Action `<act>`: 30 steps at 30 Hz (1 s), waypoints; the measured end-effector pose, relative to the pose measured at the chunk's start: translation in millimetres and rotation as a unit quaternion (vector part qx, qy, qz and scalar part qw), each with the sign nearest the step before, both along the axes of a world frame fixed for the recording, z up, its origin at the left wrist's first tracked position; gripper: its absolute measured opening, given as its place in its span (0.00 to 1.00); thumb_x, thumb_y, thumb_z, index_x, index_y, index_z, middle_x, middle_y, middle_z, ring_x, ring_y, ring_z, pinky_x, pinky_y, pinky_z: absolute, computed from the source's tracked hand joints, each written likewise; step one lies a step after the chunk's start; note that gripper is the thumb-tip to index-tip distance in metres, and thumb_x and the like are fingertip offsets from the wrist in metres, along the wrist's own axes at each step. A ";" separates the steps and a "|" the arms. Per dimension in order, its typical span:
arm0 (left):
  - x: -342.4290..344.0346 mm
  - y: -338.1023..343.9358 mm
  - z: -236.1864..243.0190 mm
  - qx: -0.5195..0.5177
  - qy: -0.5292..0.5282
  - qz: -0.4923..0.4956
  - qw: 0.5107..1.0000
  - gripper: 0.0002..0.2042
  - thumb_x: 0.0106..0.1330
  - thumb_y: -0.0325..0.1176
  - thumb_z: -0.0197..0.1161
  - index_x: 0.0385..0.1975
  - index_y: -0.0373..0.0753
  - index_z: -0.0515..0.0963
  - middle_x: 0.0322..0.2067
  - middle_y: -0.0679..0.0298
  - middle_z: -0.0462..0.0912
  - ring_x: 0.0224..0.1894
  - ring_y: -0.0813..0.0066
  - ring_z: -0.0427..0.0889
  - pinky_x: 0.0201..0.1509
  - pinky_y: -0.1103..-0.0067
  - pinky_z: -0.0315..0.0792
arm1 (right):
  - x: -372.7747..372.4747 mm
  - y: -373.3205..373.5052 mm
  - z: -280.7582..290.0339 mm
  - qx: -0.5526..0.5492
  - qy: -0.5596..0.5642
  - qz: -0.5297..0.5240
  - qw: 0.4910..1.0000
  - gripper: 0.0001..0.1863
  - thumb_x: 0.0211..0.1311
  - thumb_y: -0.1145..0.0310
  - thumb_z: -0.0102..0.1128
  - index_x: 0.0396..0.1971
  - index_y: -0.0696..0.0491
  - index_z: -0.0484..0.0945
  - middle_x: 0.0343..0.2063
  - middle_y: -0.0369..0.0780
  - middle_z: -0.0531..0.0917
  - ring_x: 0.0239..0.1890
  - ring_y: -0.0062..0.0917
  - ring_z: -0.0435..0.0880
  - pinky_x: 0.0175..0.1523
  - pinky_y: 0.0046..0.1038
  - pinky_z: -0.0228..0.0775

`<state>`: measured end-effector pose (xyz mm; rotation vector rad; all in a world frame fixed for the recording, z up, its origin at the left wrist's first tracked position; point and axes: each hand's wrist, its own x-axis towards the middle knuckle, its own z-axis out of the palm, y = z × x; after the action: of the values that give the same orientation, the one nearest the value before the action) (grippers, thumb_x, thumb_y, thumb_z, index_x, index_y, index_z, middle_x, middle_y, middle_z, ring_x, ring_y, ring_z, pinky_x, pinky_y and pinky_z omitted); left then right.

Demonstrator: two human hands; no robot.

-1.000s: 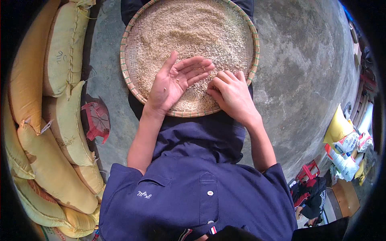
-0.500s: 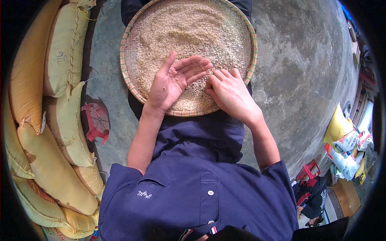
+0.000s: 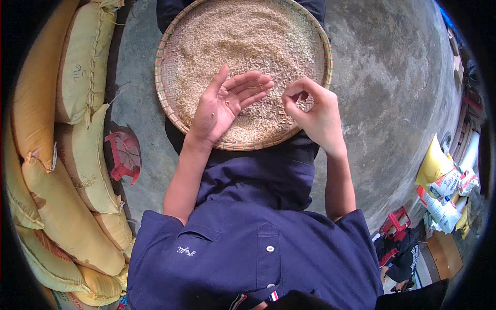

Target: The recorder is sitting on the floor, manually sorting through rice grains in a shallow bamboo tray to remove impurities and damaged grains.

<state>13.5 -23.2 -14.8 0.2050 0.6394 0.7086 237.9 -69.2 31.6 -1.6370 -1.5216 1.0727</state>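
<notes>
A round woven bamboo tray (image 3: 161, 89) with a green-stitched rim rests across my lap. Pale rice grains (image 3: 227, 31) cover most of it, thinner toward the right, where the weave shows through. Over the tray's near part my left hand (image 3: 222, 106) lies palm up and open, fingers stretched out, with a few single grains on its palm and fingers. My right hand (image 3: 315, 111) is raised at the tray's near right rim, thumb and forefinger pinched into a ring. Whatever sits between those fingertips is too small to make out.
Stuffed yellow and orange sacks (image 3: 72, 217) are stacked along the left. A red plastic stool (image 3: 124, 155) stands beside them on the concrete floor (image 3: 382, 93). To the right are bags (image 3: 436, 165), another red stool (image 3: 397, 221) and, lower down, part of another person (image 3: 405, 258).
My right hand has lifted from the grains and moved right, turning so that its thumb-and-forefinger pinch shows. My left hand has stayed in place.
</notes>
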 end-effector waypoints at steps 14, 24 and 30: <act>0.2 -1.4 0.6 -0.003 -0.016 0.007 1.000 0.35 0.85 0.56 0.40 0.62 0.22 0.76 0.61 0.38 0.80 0.68 0.48 0.78 0.78 0.59 0.69 | -8.7 -7.1 -12.3 0.026 0.059 -0.053 0.997 0.09 0.60 0.75 0.75 0.40 0.54 0.85 0.34 0.35 0.91 0.38 0.18 0.90 0.44 0.24 0.76; -1.6 -2.4 -0.9 0.009 -0.010 0.004 1.000 0.35 0.85 0.56 0.40 0.62 0.23 0.76 0.61 0.39 0.81 0.68 0.49 0.78 0.78 0.59 0.68 | -18.8 -5.7 -4.5 0.036 -0.017 -0.053 0.998 0.09 0.61 0.75 0.74 0.42 0.53 0.87 0.34 0.38 0.91 0.33 0.23 0.88 0.37 0.26 0.77; 3.5 -2.5 -2.2 0.025 0.000 -0.028 0.999 0.36 0.85 0.57 0.41 0.63 0.23 0.75 0.61 0.41 0.81 0.68 0.51 0.79 0.78 0.60 0.68 | -21.0 -4.0 -12.3 0.104 -0.045 -0.078 0.990 0.10 0.58 0.76 0.75 0.40 0.53 0.87 0.34 0.38 0.89 0.30 0.28 0.86 0.40 0.32 0.78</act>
<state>17.0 -25.7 -17.0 0.2679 0.6153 0.6718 216.9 -73.2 19.3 -1.6456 -1.4816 0.7390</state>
